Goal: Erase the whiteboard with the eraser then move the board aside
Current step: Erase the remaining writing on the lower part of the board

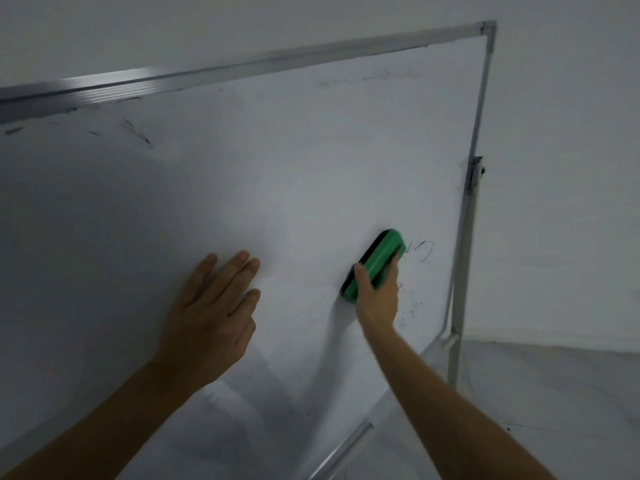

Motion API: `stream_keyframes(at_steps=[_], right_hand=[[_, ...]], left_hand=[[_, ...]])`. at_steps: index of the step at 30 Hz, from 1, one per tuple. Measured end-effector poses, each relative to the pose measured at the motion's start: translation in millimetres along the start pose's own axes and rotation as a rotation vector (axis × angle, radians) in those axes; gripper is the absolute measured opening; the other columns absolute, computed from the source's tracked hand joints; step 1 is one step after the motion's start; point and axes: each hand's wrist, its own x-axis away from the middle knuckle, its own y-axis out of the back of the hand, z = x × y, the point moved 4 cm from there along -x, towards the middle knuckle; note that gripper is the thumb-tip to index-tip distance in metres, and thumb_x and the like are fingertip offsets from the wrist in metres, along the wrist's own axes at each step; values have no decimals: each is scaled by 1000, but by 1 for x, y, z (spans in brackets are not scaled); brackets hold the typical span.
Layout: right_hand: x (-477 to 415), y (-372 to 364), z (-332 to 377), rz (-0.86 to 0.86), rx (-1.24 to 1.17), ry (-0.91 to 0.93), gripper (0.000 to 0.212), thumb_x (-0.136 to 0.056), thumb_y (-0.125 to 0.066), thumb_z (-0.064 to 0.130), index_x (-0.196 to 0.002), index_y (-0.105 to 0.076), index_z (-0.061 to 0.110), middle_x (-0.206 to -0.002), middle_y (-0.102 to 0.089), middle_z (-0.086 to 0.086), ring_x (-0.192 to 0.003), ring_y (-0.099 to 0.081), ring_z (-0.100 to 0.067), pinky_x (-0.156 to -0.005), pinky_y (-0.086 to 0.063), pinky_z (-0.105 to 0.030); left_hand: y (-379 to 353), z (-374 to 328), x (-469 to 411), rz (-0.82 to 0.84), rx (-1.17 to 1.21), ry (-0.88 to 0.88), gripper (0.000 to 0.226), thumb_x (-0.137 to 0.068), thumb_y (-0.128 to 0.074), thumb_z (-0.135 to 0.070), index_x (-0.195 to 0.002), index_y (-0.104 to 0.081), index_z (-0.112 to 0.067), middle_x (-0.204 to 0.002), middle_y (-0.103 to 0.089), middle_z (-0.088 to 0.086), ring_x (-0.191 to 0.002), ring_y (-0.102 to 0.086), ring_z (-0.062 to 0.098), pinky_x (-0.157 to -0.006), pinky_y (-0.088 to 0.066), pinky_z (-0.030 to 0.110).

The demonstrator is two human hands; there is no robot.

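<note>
Right hand (375, 296) gripped green plastic block eraser (375, 263) on aluminium-framed whiteboard (277, 168); left hand (211, 310) pressed flat, fingers straight. Overlapping strokes rightward advised toward remaining marks (420, 251).

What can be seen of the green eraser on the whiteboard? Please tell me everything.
The green block-shaped plastic eraser has rounded corners and a black pad on its underside. It lies tilted, upper end toward the right, against the metal-framed white whiteboard, in its lower right part. The right hand grips it from below, thumb on one long side. Just right of it lie black pen marks.
</note>
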Motion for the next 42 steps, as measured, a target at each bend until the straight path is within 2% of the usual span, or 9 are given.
stream_keyframes(at_steps=[4, 8, 16, 19, 23, 31, 34, 38, 42], right_hand=[[71, -7, -73, 173, 118, -71, 80, -90, -58, 46, -152, -8, 36, -123, -49, 0, -98, -51, -16, -83, -51, -35], [43, 3, -84, 192, 0, -276, 72, -88, -64, 39, -148, -26, 30, -133, -54, 0, -108, -54, -22, -97, -47, -43], [7, 1, 0, 143, -19, 109, 78, -87, -58, 53, -149, -11, 45, -117, -40, 21, -102, -47, 1, -83, -45, -23], [25, 8, -67, 133, 53, -103, 79, -90, -57, 46, -150, -5, 42, -121, -49, 4, -102, -52, -13, -81, -46, -31], [29, 14, -110, 209, -4, -466, 79, -92, -58, 37, -153, -10, 26, -137, -49, -8, -114, -51, -28, -97, -46, -42], [-9, 9, 1, 205, 36, 139, 81, -87, -55, 57, -150, -7, 42, -119, -39, 20, -99, -46, 6, -83, -44, -19], [-13, 22, -40, 153, 124, 42, 79, -89, -56, 53, -150, -6, 45, -122, -47, 8, -99, -48, -7, -83, -48, -30], [-21, 36, -98, 180, 7, -479, 79, -91, -60, 37, -153, -12, 26, -134, -50, -11, -105, -50, -25, -95, -48, -45], [-33, 30, -56, 132, 11, -213, 81, -89, -58, 48, -153, -12, 30, -129, -51, -1, -110, -53, -22, -96, -47, -42]], left_hand=[[1, 0, -1, -12, -8, -2, 20, -84, -57, -10, -89, -75, -3, -132, -60, 20, -127, -55, 35, -111, -34, 55], [-1, -3, -6, 4, -28, 19, 22, -85, -56, -11, -89, -76, -3, -129, -62, 22, -125, -55, 38, -110, -33, 58], [-8, -21, -53, -9, -5, 26, 28, -88, -50, -11, -97, -76, -5, -130, -60, 23, -128, -52, 42, -109, -33, 61], [-17, -29, -76, 16, -2, 5, 32, -91, -45, -14, -99, -75, -5, -133, -58, 23, -130, -50, 41, -112, -30, 59], [-30, -34, -95, 53, -23, -8, 38, -94, -39, -17, -103, -74, -4, -137, -55, 24, -133, -46, 40, -113, -29, 58], [-47, -30, -101, 70, -77, 3, 32, -89, -49, -13, -107, -74, -3, -141, -51, 24, -135, -44, 39, -113, -29, 60], [-46, -30, -102, 47, -71, 12, 30, -86, -52, -11, -104, -75, -3, -140, -52, 23, -134, -46, 39, -110, -31, 61], [-46, -32, -104, 37, -75, 26, 30, -86, -51, -10, -103, -74, -2, -138, -53, 24, -133, -47, 39, -110, -32, 61], [-48, -37, -105, 3, -98, 38, 29, -82, -55, -8, -104, -75, -3, -136, -56, 23, -131, -49, 38, -110, -32, 61]])
